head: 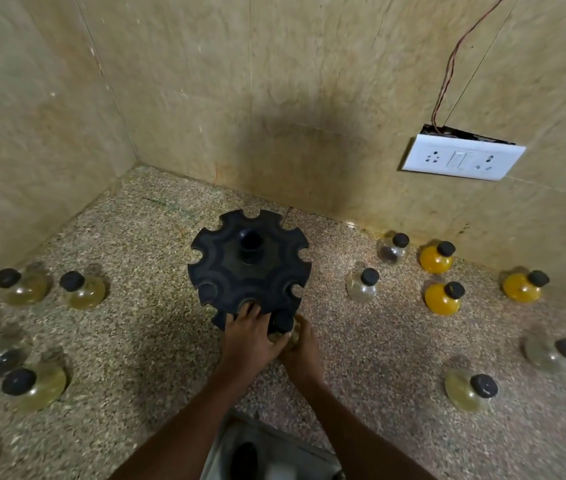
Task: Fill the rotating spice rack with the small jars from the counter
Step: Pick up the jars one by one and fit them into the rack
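Note:
The black rotating spice rack (248, 261), its rim cut with round notches, stands in the middle of the speckled counter (143, 341). My left hand (248, 337) rests on the rack's near edge, fingers laid over its top. Just right of it, my right hand (300, 351) grips a small glass jar with a black lid (283, 322) against the rack's near lower tier. Small black-lidded jars stand around: yellow-filled ones (435, 259) at the right, pale ones (82, 291) at the left.
Tiled walls meet in a corner behind the rack. A white switch and socket plate (461, 157) with loose wires hangs on the right wall. Further jars (470, 389) sit at the near right and near left (34, 382). The counter's front edge lies below my arms.

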